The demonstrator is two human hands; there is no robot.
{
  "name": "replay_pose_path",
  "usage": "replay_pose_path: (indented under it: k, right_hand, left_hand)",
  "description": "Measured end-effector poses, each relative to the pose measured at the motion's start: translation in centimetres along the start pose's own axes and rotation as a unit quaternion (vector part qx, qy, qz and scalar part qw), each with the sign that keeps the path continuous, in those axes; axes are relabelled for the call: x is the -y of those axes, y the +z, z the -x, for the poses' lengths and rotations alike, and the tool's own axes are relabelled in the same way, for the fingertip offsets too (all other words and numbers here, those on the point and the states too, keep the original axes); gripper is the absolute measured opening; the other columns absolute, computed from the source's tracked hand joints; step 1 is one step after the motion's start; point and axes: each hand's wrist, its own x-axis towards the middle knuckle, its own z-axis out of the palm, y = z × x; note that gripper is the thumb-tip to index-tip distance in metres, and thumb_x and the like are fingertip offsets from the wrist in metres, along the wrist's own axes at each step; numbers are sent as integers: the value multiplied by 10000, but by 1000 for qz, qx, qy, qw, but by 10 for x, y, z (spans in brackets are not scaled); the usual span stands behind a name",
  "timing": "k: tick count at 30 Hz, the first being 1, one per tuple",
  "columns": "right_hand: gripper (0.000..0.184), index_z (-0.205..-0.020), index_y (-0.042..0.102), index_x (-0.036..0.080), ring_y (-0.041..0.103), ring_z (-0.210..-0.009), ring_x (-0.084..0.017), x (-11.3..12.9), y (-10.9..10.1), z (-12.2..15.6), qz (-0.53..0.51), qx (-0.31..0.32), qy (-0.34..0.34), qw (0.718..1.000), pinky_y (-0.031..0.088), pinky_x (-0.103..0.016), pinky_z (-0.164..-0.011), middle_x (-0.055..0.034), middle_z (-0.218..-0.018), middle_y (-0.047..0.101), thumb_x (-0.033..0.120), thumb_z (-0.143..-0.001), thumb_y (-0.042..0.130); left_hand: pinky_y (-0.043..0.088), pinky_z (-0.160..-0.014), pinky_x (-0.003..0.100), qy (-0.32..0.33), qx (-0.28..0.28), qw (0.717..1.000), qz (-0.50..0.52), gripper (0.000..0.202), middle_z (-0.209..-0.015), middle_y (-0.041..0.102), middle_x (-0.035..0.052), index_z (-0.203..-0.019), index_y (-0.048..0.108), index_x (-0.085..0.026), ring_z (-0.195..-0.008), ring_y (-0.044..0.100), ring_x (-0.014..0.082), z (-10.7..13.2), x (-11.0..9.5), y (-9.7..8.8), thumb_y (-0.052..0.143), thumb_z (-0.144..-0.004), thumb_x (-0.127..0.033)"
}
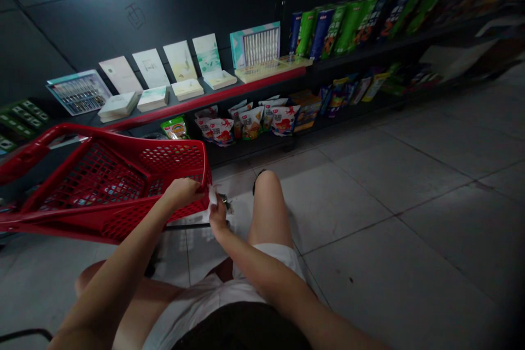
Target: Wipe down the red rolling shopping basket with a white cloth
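Observation:
A red plastic shopping cart basket (102, 186) with a mesh wall fills the lower left of the view. My left hand (182, 192) curls over the basket's near rim at its right corner. My right hand (217, 216) sits just beyond it, pinching a small white scrap, perhaps tissue or paper (212, 197), which stands up between the hands. A small metal part of the cart (223, 200) shows next to my right fingers. The basket's inside is mostly hidden by its mesh wall.
A low store shelf (197, 99) with a red edge runs along the left, holding pale boxes, cards and green packets. Snack bags (250, 123) stand on a lower shelf. Grey floor tiles (389, 240) stretch to the right, and my legs are below.

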Motion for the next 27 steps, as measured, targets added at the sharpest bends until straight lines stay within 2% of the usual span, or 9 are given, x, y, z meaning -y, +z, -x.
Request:
replay_pose_path:
  k: [3, 6, 9, 11, 15, 19, 21, 23, 27]
  right_hand:
    - [486, -1254, 554, 126, 626, -1075, -189, 25, 9, -4, -44, -1, 20, 999, 494, -336, -965, -102, -1169, 666, 185, -802, 387]
    - [470, -1310, 513, 165, 601, -1127, -182, 42, 7, -7, -43, 25, -62, 997, 463, -340, -1011, -81, -1218, 642, 227, -861, 388]
    - [519, -1340, 500, 155, 465, -1317, -198, 24, -10, -3, 19, 66, -132, 989, 330, -378, -1137, -99, -1373, 540, 176, -825, 435]
    - [537, -1319, 524, 129, 465, -1322, -215, 6, -19, 2, 56, 90, -107, 989, 323, -391, -1143, -121, -1371, 543, 136, -787, 453]
    - [521, -1346, 501, 144, 536, -1245, -192, 18, -4, 8, 18, 62, -52, 997, 394, -357, -1094, -99, -1332, 581, 146, -832, 417]
    - [566, -1446, 379, 199, 351, -1398, -150, 48, 14, 10, -4, 43, -116, 992, 248, -352, -1185, -46, -1497, 400, 182, -880, 378]
    - [584, -1436, 405, 189, 266, -1443, -159, 39, 13, 11, 23, 80, -154, 984, 212, -368, -1199, -45, -1523, 355, 163, -852, 393]
    - [586, -1388, 477, 169, 300, -1431, -177, 20, 10, 13, 49, 106, -145, 982, 247, -389, -1186, -68, -1489, 411, 128, -807, 412]
    - [571, -1349, 518, 174, 484, -1310, -174, 5, 19, 5, 37, 36, -57, 997, 364, -376, -1122, -86, -1358, 563, 102, -794, 405]
  left_hand:
    - [459, -686, 304, -2, -6, 1000, 17, 575, -851, 730, 137, -853, 707, -192, -807, 690, 262, -12, -1, 0, 316, -891, -612]
    - [447, -679, 282, 14, -10, 999, 40, 650, -842, 726, 123, -832, 699, -186, -789, 687, 232, -18, 0, -3, 210, -924, -603]
    - [438, -690, 254, 42, -22, 997, 62, 634, -892, 727, 90, -905, 679, -203, -815, 680, 199, -12, 11, -12, 181, -935, -594]
    - [433, -694, 251, 44, -29, 997, 62, 602, -929, 724, 72, -961, 655, -224, -852, 674, 202, 0, 26, -17, 218, -912, -636]
    - [418, -618, 273, -15, 22, 999, 22, 635, -850, 718, 80, -899, 640, -235, -794, 676, 242, 26, 61, -9, 222, -863, -712]
    - [433, -640, 283, -71, 5, 997, -10, 620, -867, 727, 102, -944, 635, -227, -833, 686, 261, 36, 74, 9, 173, -905, -638]
    - [447, -669, 291, -82, -17, 996, -24, 620, -898, 730, 115, -948, 642, -220, -869, 688, 269, 33, 72, 13, 160, -918, -609]
    - [457, -682, 299, -90, -22, 995, -30, 629, -910, 733, 127, -951, 651, -215, -885, 689, 279, 30, 68, 12, 156, -920, -603]
    - [469, -710, 306, -109, -25, 993, -24, 644, -917, 737, 135, -972, 661, -212, -892, 694, 277, 24, 61, 5, 152, -922, -603]
